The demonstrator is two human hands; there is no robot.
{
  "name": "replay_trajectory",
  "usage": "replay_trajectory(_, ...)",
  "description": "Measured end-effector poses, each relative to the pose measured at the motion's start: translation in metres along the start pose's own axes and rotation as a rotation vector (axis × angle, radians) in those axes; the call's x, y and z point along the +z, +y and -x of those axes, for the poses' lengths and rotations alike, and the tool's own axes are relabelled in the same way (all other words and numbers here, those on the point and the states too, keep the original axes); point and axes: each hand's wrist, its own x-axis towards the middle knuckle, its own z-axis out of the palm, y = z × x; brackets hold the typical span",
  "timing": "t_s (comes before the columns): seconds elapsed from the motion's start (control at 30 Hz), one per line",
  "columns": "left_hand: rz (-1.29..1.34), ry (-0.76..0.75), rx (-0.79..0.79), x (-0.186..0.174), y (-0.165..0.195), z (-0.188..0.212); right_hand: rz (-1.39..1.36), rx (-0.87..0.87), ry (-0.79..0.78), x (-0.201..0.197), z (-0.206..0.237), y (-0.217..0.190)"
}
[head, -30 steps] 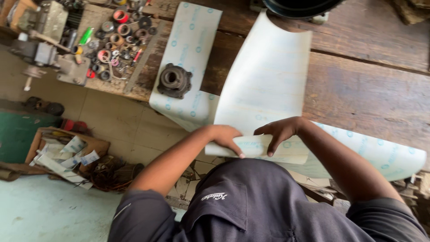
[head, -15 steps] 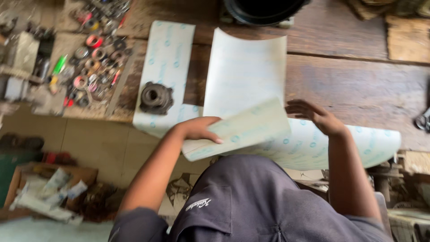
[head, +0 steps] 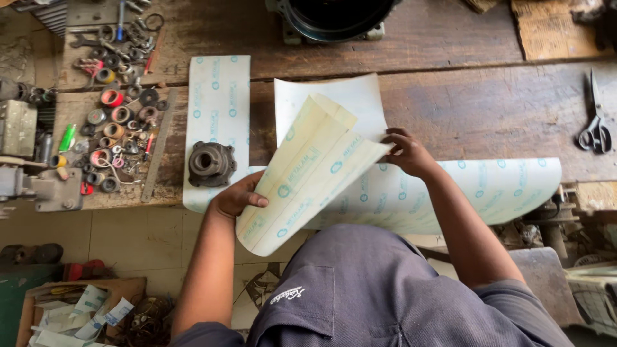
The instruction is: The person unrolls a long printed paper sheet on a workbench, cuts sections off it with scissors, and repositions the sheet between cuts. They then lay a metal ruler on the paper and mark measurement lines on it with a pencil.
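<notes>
Between both hands the folded paper sheet [head: 308, 173] runs diagonally over the wooden bench [head: 463, 109]; left hand [head: 236, 196] grips its lower edge, right hand [head: 406, 153] pinches the upper corner, equally near.

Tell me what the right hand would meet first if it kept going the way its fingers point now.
The right hand points left across the bench, fingers on the folded sheet it is gripping. Past that paper, the line probably runs toward the dark metal flange on the strip, though height is hard to judge.
</notes>
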Motion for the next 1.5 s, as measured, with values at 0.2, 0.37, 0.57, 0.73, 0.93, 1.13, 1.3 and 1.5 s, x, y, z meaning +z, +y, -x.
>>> replay_trajectory(0.2,-0.070,0.083,0.073,0.014,-0.004,0.031,-0.030,0.176,0.185,-0.030,-0.018,0.029)
replay_trajectory(0.37,0.033,0.094,0.232,0.029,-0.007,0.067,-0.563,-0.057,0.108,-0.091,-0.019,0.012)
replay_trajectory(0.57,0.358,0.151,0.462,0.043,-0.051,0.072,-0.203,-0.430,0.237,-0.143,-0.023,-0.070)
replay_trajectory(0.73,0.313,0.355,0.528,0.070,-0.106,0.093,-0.164,-0.606,0.137,-0.148,-0.032,-0.172)
replay_trajectory(0.93,0.120,0.628,0.442,0.148,-0.133,0.209,-0.046,-0.797,0.144,-0.138,-0.038,-0.243)
replay_trajectory(1.13,-0.031,0.593,0.318,0.200,-0.145,0.173,0.310,-1.088,0.201,-0.123,-0.038,-0.297)
replay_trajectory(1.3,0.079,0.491,0.425,0.202,-0.169,0.163,0.451,-1.130,0.253,-0.085,-0.060,-0.355)
replay_trajectory(1.5,0.161,0.676,0.655,0.162,-0.198,0.266,0.580,-1.187,0.293,-0.011,-0.151,-0.410)
